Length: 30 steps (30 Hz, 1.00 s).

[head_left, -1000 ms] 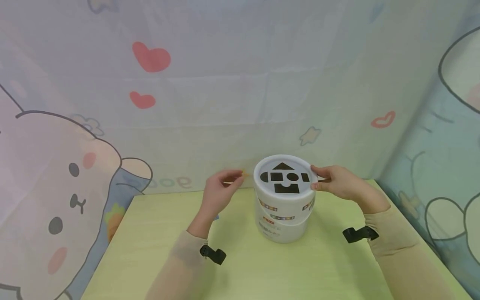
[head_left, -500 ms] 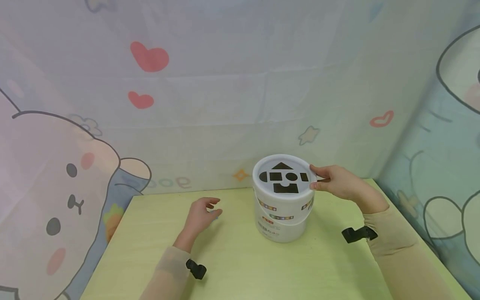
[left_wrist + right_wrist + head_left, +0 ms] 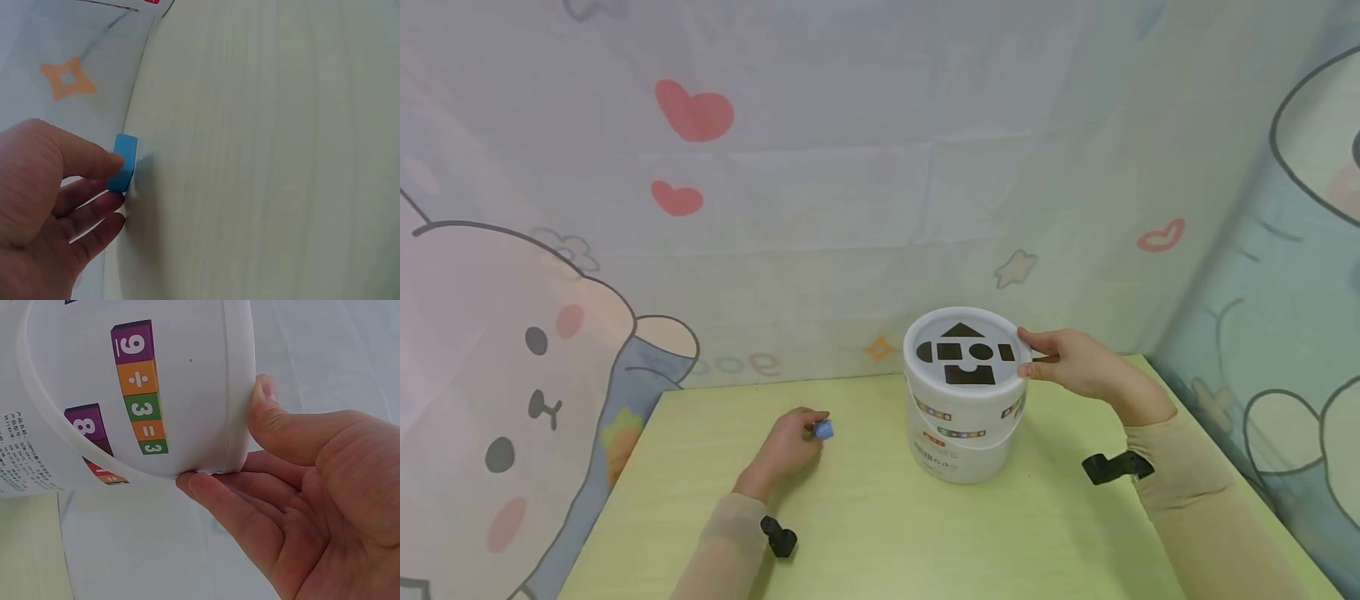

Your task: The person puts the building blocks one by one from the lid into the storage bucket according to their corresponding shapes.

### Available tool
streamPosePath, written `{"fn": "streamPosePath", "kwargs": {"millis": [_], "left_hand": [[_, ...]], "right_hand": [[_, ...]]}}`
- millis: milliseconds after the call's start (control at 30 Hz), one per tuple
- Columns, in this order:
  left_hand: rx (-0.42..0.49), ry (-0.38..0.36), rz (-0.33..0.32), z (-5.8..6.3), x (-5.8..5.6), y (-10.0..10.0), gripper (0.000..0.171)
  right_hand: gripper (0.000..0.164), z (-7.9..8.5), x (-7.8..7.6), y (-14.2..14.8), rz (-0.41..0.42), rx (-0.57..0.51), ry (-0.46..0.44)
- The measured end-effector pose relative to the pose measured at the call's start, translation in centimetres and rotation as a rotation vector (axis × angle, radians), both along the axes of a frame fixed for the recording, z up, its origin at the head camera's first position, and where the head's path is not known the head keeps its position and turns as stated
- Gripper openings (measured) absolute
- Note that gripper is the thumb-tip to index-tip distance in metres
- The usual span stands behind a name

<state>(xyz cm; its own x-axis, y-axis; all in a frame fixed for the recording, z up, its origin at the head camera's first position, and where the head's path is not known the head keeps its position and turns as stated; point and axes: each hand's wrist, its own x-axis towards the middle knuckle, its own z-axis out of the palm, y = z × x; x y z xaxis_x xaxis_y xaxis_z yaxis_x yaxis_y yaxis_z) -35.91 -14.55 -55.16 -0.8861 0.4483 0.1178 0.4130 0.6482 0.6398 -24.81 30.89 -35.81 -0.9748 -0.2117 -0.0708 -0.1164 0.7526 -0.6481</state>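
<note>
A small blue block [image 3: 823, 430] is pinched between the thumb and fingers of my left hand [image 3: 790, 446], low over the left part of the table. In the left wrist view the blue block [image 3: 127, 149] appears as a slim piece with rounded edges, partly covered by the thumb. My right hand [image 3: 1078, 362] grips the rim of a white bucket [image 3: 962, 462] from the right, thumb on top and fingers beneath. The bucket stands upright, its white lid [image 3: 965, 352] on, with dark shaped cutouts. Coloured number blocks are printed on its side [image 3: 142, 387].
The pale yellow-green table [image 3: 865, 533] meets a cartoon-printed cloth [image 3: 820, 208] along its back edge, with more cloth on both sides. The bucket's thin handle [image 3: 44, 378] hangs down against its front.
My left hand has moved left and down, away from the bucket, and has taken hold of the blue block from the table. My right hand keeps its grip on the rim.
</note>
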Motion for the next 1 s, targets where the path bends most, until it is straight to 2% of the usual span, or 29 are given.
{"fn": "streamPosePath", "kwargs": {"millis": [133, 233, 400, 800, 1000], "left_hand": [[-0.017, -0.012, -0.027, -0.03, -0.13, -0.01, 0.051], [-0.022, -0.014, -0.032, -0.06, -0.16, 0.03, 0.046], [-0.019, -0.021, -0.02, -0.3, -0.37, 0.03, 0.037], [0.002, -0.021, -0.018, -0.54, -0.52, 0.07, 0.035], [0.029, -0.056, -0.003, -0.4, -0.4, 0.05, 0.033]], "right_hand": [[0.076, 0.03, 0.04, -0.02, 0.001, -0.001, 0.004], [0.076, 0.04, 0.08, -0.04, -0.002, -0.008, -0.001], [0.075, 0.1, 0.09, -0.15, -0.004, -0.007, -0.004], [0.074, -0.05, 0.01, -0.17, -0.015, -0.015, -0.004], [0.075, -0.23, -0.04, -0.03, -0.022, -0.019, -0.006]]}}
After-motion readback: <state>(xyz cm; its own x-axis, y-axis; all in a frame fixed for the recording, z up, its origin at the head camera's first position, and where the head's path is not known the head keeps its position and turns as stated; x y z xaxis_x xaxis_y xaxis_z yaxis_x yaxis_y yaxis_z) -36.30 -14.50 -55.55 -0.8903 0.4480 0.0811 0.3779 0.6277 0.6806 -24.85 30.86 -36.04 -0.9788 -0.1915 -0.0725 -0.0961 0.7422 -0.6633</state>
